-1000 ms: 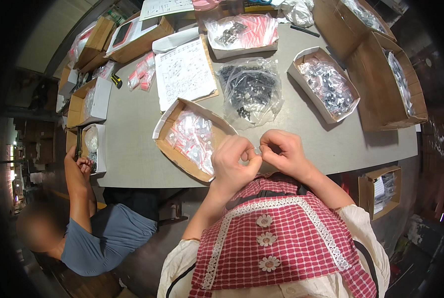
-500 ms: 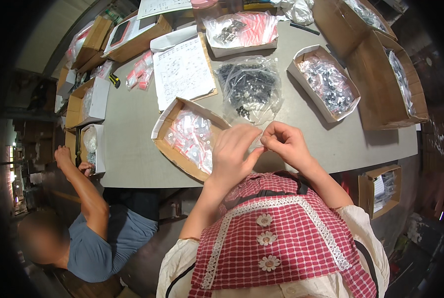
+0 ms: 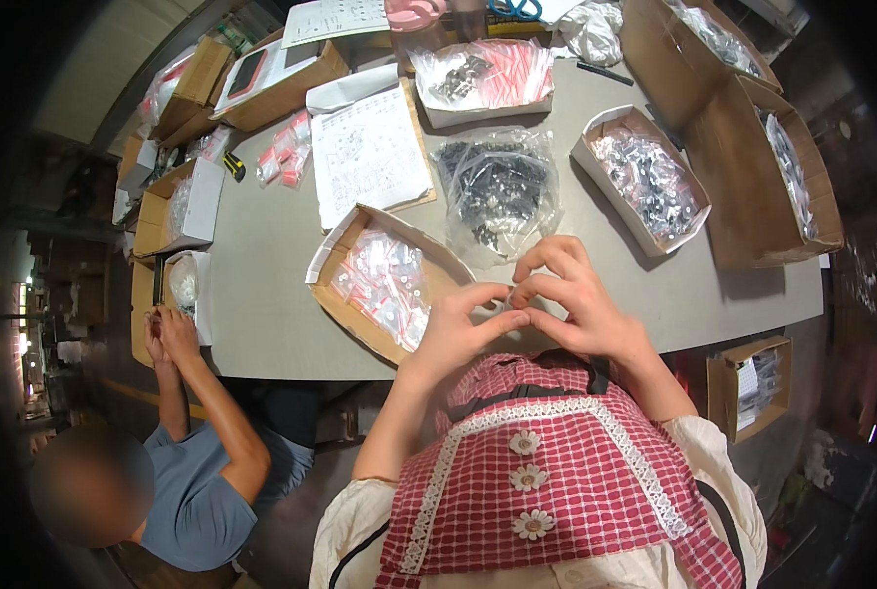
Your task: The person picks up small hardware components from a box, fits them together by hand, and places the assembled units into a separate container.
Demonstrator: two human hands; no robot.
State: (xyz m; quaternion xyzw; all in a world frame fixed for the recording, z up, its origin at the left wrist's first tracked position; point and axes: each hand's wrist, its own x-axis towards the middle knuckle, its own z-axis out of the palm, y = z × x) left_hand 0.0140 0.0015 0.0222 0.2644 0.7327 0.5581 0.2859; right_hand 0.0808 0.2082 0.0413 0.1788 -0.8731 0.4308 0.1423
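My left hand [image 3: 463, 329] and my right hand [image 3: 571, 304] meet at the near edge of the grey table [image 3: 262, 294], fingertips pinched together on a small clear plastic bag [image 3: 510, 297] that is mostly hidden by the fingers. Just left of my hands lies an open cardboard box [image 3: 345, 304] filled with small clear packets with red strips. Beyond my hands sits a large clear bag of black parts [image 3: 497, 187].
Cardboard boxes of bagged parts stand at the right [image 3: 644, 177] and far right [image 3: 782, 167]. A printed sheet [image 3: 370, 152] and a white tray of packets [image 3: 482, 79] lie further back. A person in a blue shirt [image 3: 198, 491] sits at the left, hands at the table edge.
My hands stay together at the table edge, fingers shifting on the small bag. The person at the left has moved both hands up toward the table edge.
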